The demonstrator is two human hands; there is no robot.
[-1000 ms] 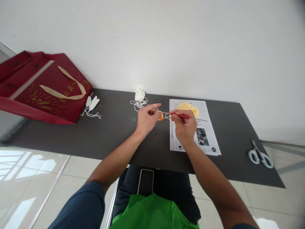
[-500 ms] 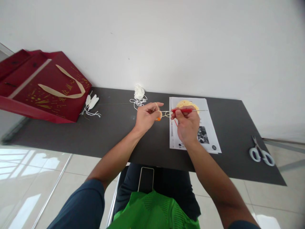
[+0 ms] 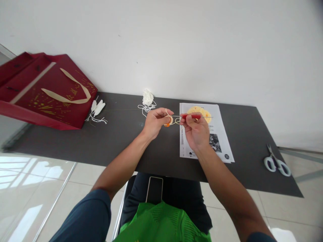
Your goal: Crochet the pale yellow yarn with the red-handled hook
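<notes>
My left hand (image 3: 155, 123) pinches a small crochet piece (image 3: 170, 120) in cream yarn, with a bit of orange (image 3: 167, 125) at its lower edge. A strand of yarn runs over the left index finger. Closed round the red handle of a crochet hook (image 3: 192, 116) is my right hand (image 3: 196, 132). The hook's thin metal shaft points left and reaches the crochet piece; its other end sticks out to the right. A loose loop of pale yarn (image 3: 177, 120) hangs between the hands. Printed sheets (image 3: 222, 148) with a yellow picture lie beneath the right hand.
White scissors (image 3: 277, 164) lie at the table's right end. A ball of white yarn (image 3: 147, 97) rests by the wall. White crocheted pieces (image 3: 98, 108) with loose ends lie beside a dark red gift bag (image 3: 63, 94) on the left. A phone (image 3: 154, 189) sits on my lap.
The right hand has shifted slightly left with the hook and turned a little, its lower fingers more visible. More of the cream crochet piece shows at the left fingertips.
</notes>
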